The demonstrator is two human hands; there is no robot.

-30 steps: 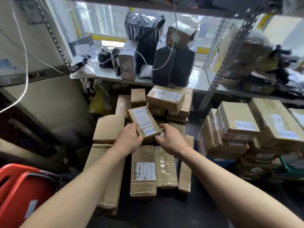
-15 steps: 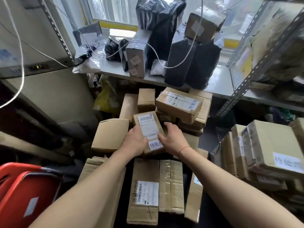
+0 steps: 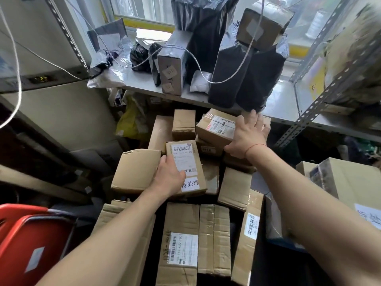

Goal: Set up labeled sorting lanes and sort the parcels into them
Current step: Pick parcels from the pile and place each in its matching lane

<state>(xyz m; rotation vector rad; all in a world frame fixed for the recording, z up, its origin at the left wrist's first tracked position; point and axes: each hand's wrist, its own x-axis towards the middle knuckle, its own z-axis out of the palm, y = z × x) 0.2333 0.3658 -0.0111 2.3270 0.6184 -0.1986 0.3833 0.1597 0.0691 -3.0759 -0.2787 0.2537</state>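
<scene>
The left hand [image 3: 169, 178] lies on top of a small brown box [image 3: 185, 168]. Its fingers curl over the box's left edge and its palm covers part of the white shipping label [image 3: 184, 159], so it holds the box. A second white sticker with big printed characters [image 3: 190, 184] sits near the box's close end. This box rests tilted on the pile of parcels, touching a plain cardboard box [image 3: 137, 171] on its left.

The right hand [image 3: 248, 134] is farther back. Its fingers are straight and spread, flat on the right end of another labeled box [image 3: 216, 129], with the thumb down along the box's near side. That box sits on top of the back of the pile, just under the front edge of the metal shelf [image 3: 286, 104]. A thin red string [image 3: 255, 146] goes round the right wrist.

In front of the held box, three long cartons lie side by side: one with a barcode label [image 3: 181, 242], a taped one [image 3: 214, 238], and a thin one on its edge [image 3: 247, 232].

On the shelf stand black plastic-wrapped parcels [image 3: 245, 79] and a gray wrapped box [image 3: 172, 69]. A white cable [image 3: 195, 58] hangs across them. A red plastic thing [image 3: 31, 244] is at the bottom left. A big box with a white sticker [image 3: 354, 182] is at the right.
</scene>
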